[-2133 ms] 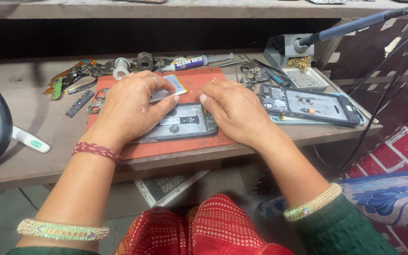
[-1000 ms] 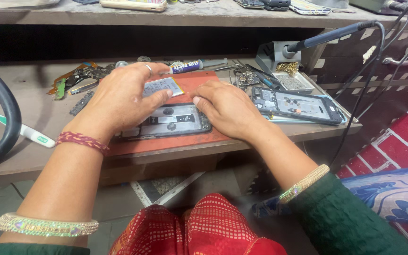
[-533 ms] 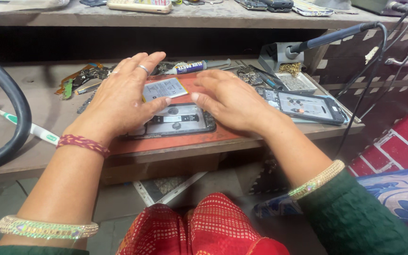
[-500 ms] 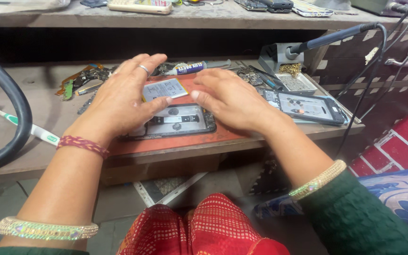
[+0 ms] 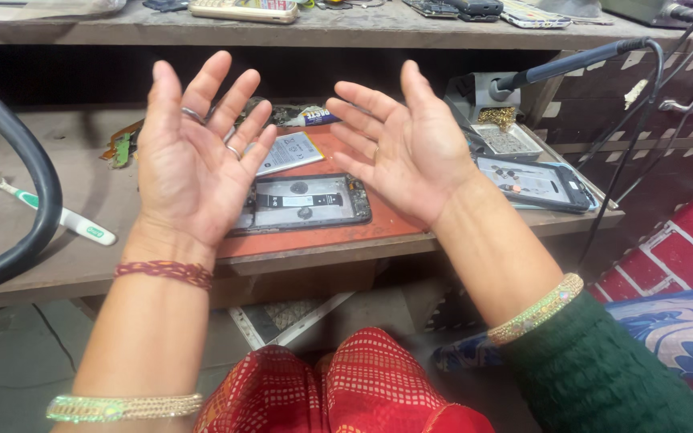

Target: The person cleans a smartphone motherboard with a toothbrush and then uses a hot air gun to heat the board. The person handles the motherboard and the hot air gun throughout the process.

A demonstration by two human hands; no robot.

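Palms up, both empty: your left hand (image 5: 194, 160) and right hand (image 5: 411, 148) hover spread above the opened phone (image 5: 302, 202) on the red mat (image 5: 378, 228). Thin, light, probably fragile; grip its side edges.

A red thread bracelet (image 5: 164, 271), beaded green bangles (image 5: 124, 406), finger rings (image 5: 192, 114), a dark green sleeve (image 5: 611, 377) and red checked garment (image 5: 346, 389).

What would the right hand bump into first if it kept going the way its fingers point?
Probably the dark back wall under the upper shelf. The right hand is raised, open and empty, though depth is unclear.
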